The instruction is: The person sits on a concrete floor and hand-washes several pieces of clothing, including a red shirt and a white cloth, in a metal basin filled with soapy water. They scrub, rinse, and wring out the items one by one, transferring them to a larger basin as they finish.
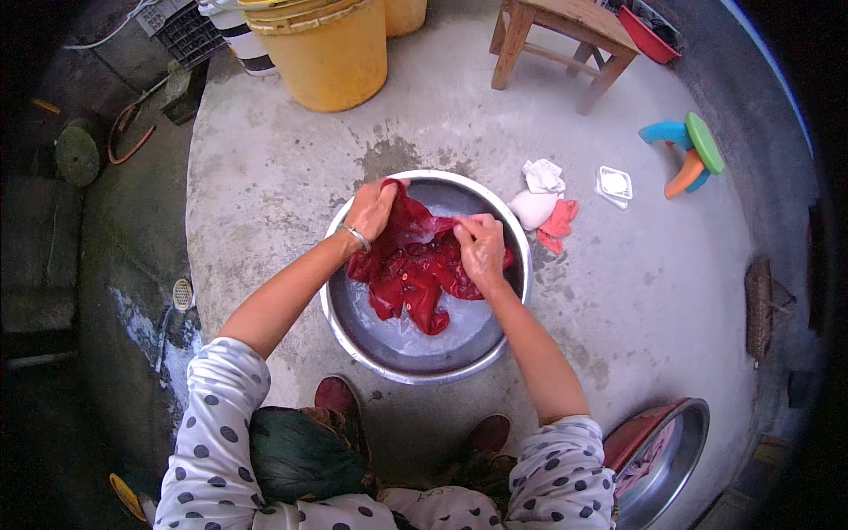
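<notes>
A wide metal basin (424,375) with soapy water stands on the floor in front of my feet. Wet red cloth (422,281), its kind not plain from its folds, lies bunched in it. Over the basin's far left part, my left hand (371,212) grips one end of the cloth; a bracelet circles that wrist. My right hand (480,247) pinches another part of it at the right side. Between the two hands the cloth is lifted and stretched, while the rest hangs into the water.
Right of the basin lie small white and coral cloths (556,225) and a white soap dish (614,184). A second basin (680,459) holding pink cloth is at lower right. Farther off stand yellow buckets (331,66), a wooden stool (574,26) and a colourful plastic piece (689,155).
</notes>
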`<state>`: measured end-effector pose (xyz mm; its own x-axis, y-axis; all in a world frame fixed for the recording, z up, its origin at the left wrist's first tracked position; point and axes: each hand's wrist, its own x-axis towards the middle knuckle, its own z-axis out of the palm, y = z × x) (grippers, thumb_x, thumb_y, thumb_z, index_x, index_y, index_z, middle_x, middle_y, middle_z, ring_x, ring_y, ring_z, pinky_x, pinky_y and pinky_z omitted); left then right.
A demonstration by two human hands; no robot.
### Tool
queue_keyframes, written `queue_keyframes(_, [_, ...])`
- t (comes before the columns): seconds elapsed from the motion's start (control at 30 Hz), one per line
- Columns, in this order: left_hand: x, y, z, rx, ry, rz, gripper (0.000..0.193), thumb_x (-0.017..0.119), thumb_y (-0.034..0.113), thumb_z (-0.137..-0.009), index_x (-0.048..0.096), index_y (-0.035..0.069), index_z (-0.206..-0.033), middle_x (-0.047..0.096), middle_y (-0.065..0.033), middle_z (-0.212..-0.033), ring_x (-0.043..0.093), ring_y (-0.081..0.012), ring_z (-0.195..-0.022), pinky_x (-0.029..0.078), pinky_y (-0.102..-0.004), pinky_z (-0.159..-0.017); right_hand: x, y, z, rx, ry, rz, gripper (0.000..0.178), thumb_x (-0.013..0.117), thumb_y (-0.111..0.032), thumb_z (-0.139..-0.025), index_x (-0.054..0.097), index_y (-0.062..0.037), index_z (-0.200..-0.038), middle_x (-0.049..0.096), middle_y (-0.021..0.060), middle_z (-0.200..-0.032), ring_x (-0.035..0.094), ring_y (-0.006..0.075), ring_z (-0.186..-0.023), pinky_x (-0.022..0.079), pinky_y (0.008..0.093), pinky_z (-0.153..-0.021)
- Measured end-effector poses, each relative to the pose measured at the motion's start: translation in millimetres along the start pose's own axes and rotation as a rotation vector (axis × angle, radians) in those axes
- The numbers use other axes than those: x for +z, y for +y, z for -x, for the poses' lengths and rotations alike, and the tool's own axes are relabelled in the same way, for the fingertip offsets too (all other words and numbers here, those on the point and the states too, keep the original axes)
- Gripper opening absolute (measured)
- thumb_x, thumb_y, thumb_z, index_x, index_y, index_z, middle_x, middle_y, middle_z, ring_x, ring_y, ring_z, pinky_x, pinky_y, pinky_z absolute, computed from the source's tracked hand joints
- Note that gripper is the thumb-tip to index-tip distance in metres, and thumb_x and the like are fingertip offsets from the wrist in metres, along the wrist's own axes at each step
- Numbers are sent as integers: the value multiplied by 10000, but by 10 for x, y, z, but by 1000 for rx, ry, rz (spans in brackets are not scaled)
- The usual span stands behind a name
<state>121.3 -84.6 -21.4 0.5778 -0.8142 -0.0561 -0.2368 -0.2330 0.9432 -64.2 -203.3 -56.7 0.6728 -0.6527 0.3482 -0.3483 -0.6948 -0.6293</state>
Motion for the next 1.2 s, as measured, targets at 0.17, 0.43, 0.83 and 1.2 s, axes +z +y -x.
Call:
queue_keyframes(0.17, [34, 661, 177, 379, -275, 37, 219, 611, 154, -796, 616, 14, -965, 635, -145, -806, 581, -139, -774, 458, -303, -711, -443, -721, -355, 100, -112, -661, 224, 611, -78, -772, 637, -4, -982, 622, 96, -813, 577, 162, -766, 446, 278, -713])
queue_keyframes(0.43, [-290, 1887, 477, 649, 141, -65, 176, 652, 127, -695, 631, 7, -823, 633, -113, -757, 613, -174, -697, 474, -280, -667, -579, -322, -73, -32, -452, -478, 1146, 846, -393, -451, 239, -60, -1365, 396, 145, -1295, 376, 276, -1200, 273, 392, -1023])
queue_keyframes(0.83, [-95, 1877, 554, 623, 220, 358, 162, 620, 142, -767, 613, 4, -851, 624, -89, -782, 578, -137, -714, 474, -274, -672, 346, -156, 585, 33, -379, -358, 573, 614, -167, -767, 371, -71, -1277, 432, 122, -1269, 382, 258, -1184, 272, 369, -1005])
queue_keyframes(1.2, [180, -78, 967, 394, 76, -596, 845, 745, 176, -628, 289, 185, -1340, 519, -192, -1072, 493, -336, -1027, 386, -414, -895, -628, -823, 164, 294, -2, -630, 679, 616, 66, -587, 370, -22, -1214, 527, 128, -1070, 546, 203, -971, 440, 300, -872])
